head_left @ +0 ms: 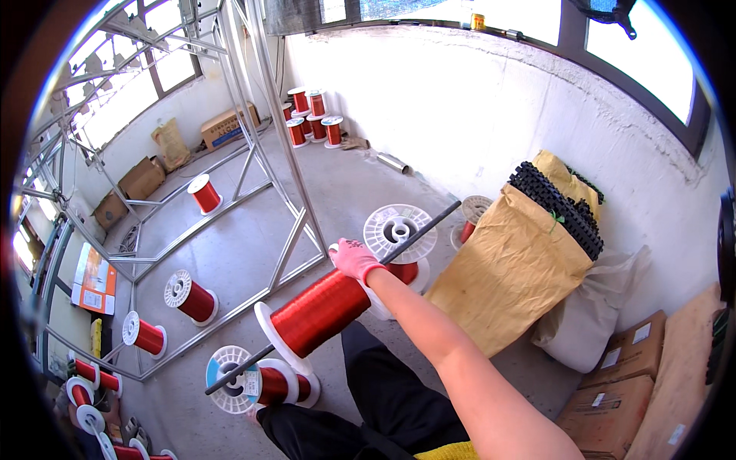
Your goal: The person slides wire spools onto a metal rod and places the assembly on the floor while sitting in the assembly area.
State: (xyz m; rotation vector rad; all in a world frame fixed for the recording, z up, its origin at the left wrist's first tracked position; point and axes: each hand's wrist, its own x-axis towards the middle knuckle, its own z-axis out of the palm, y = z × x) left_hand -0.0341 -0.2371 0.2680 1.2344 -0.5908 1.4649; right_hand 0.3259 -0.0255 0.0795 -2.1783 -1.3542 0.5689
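My right hand [357, 260], in a pink glove, is closed over the far flange of a large spool of red wire [320, 310]. A dark rod [422, 237] runs lengthwise through this tilted spool and sticks out at both ends. Its far end passes above a standing spool with a white flange [400, 217]. The near end crosses over another white-flanged spool [274, 383] beside my leg; whether the rod rests on either spool I cannot tell. My left hand does not show.
A metal frame [295, 239] stands at left, with several red wire spools [192, 297] on the floor around it. More spools [316, 126] are stacked by the white wall. At right are a brown paper sack [514, 268], black ribbed strips [556, 207] and cardboard boxes [609, 414].
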